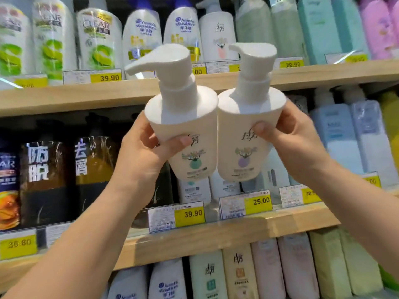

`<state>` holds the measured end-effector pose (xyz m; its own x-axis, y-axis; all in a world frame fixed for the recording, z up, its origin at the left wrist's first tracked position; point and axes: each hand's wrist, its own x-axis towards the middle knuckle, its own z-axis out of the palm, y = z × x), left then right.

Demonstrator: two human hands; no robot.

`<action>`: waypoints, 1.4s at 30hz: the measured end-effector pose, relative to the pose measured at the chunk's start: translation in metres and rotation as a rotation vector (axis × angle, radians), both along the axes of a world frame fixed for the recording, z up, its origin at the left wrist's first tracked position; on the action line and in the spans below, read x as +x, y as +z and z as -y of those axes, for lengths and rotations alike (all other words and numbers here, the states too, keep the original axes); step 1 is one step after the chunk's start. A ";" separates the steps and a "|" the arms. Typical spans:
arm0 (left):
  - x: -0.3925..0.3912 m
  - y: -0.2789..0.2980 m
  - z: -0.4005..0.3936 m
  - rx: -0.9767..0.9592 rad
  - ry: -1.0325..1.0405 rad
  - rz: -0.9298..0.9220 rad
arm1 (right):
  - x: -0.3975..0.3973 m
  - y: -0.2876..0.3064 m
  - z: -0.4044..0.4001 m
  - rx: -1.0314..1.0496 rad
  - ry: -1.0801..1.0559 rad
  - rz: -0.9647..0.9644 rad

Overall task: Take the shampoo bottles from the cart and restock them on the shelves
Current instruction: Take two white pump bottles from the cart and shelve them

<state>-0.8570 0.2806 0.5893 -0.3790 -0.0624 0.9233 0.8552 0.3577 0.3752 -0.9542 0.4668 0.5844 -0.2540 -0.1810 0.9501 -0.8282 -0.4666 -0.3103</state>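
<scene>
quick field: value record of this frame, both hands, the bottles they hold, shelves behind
left hand: grips white pump bottle with green emblem
right hand: grips white pump bottle with purple emblem
bottles: side by side, touching, raised before the shelves, spouts pointing left
middle shelf: dark bottles left, pale blue bottles right
yellow price tag: 25.00
top shelf: white bottles, green and pink ones right

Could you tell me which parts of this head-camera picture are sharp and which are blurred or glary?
In the head view, the two held bottles, green-label in the left hand and purple-label in the right hand, are fairly sharp; the upper-left shelf bottles are smeared by blur; glare streaks cross the dark bottles; the wide angle tilts the shelf edges.
</scene>
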 end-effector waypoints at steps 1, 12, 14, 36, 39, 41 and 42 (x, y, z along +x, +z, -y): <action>-0.003 -0.001 0.001 0.008 0.015 0.014 | -0.006 0.000 0.003 0.007 -0.001 0.016; -0.029 -0.022 -0.002 0.131 0.041 0.215 | -0.049 -0.027 0.011 0.076 0.085 0.175; -0.032 -0.020 -0.002 0.178 0.069 0.242 | -0.054 -0.028 0.014 0.097 0.102 0.198; -0.057 0.001 -0.002 -0.096 0.813 0.223 | -0.050 0.013 0.015 0.392 -0.597 -0.066; -0.058 0.004 -0.004 -0.266 0.963 0.125 | -0.049 0.012 0.012 0.408 -0.710 -0.154; -0.059 0.004 -0.007 -0.384 1.048 0.108 | -0.048 0.011 0.015 0.407 -0.764 -0.233; -0.059 0.004 -0.008 -0.443 1.105 0.124 | -0.047 0.009 0.017 0.435 -0.823 -0.284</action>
